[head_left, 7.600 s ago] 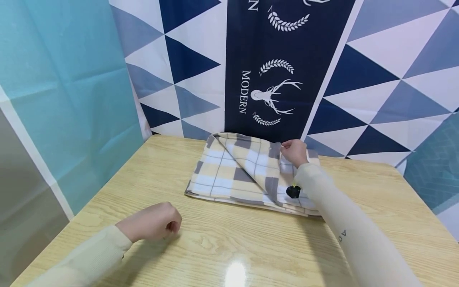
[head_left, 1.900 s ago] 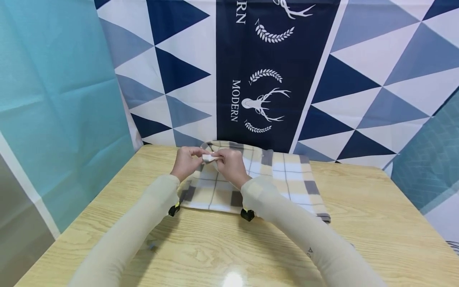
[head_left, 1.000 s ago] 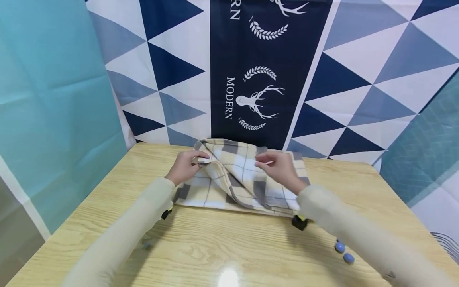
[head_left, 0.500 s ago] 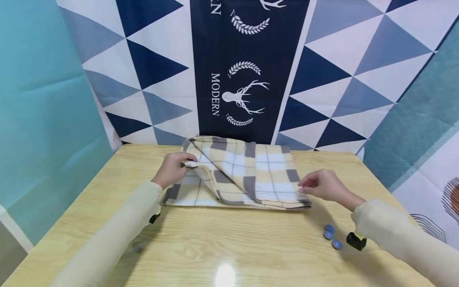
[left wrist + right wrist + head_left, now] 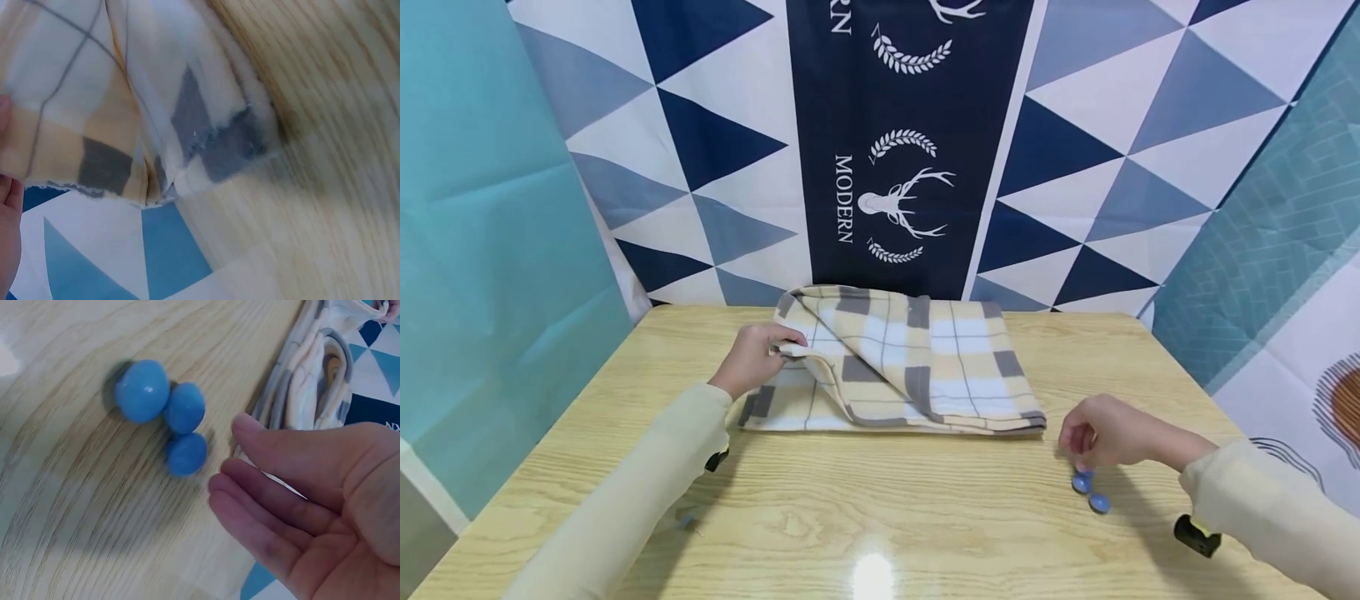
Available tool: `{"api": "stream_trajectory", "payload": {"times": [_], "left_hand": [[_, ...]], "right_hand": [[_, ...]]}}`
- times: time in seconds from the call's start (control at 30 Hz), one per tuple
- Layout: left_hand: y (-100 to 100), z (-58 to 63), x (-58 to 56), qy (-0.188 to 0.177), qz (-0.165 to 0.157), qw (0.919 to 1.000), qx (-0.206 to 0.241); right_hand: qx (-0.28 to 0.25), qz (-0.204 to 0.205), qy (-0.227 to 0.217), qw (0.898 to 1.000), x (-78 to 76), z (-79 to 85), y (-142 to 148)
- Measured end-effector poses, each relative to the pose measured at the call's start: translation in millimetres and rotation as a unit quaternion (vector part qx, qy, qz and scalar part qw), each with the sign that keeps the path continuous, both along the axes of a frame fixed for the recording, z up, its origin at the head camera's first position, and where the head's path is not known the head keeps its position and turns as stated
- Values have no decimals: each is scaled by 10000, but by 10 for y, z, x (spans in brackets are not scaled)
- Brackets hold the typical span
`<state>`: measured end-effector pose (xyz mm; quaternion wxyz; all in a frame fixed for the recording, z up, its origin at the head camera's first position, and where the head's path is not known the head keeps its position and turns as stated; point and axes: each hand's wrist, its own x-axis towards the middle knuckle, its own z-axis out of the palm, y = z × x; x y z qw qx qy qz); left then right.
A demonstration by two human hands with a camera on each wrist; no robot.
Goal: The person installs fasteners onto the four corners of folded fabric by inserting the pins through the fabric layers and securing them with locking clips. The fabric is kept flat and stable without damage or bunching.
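A plaid fleece blanket (image 5: 970, 367) in cream, white and grey lies folded at the back of the table. My left hand (image 5: 756, 358) pinches a layer at its left side and holds it raised, so the cloth bulges there; the left wrist view shows the fleece edge (image 5: 106, 165) hanging by the fingertips (image 5: 5, 115). Three small round, domed blue pieces (image 5: 142, 390) sit close together on the right of the table. My right hand (image 5: 1108, 433) hovers just by them, its fingers loosely bent and apart from the pieces, nothing between thumb and fingers (image 5: 250, 519).
The wooden table (image 5: 850, 517) reaches back to a patterned curtain (image 5: 895, 150) right behind the blanket. A teal cloth (image 5: 512, 250) hangs at the left. A small bluish spot (image 5: 687, 521) shows on the tabletop beside the left sleeve.
Both hands worked at the blanket's left layer earlier. The right hand let go and moved right and down to the blue pieces; the left hand kept its pinch. The head view shifted right.
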<state>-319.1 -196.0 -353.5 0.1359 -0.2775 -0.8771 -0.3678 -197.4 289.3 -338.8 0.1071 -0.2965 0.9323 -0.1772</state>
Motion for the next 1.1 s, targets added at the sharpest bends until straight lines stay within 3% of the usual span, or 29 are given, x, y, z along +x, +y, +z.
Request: {"api": "stream_trajectory", "payload": {"times": [0.23, 0.6, 0.87, 1.1], "left_hand": [[-37, -2, 46, -457, 85, 9987, 227], [-53, -42, 31, -696, 123, 9960, 550], [-35, -59, 13, -628, 122, 9962, 584], [-24, -66, 18, -598, 105, 9968, 513]], "right_hand": [[148, 168, -65, 9997, 30, -73, 30], [204, 430, 243, 9986, 10, -114, 68], [210, 661, 558, 9960, -117, 193, -108], [232, 546, 682, 9959, -421, 474, -515]]}}
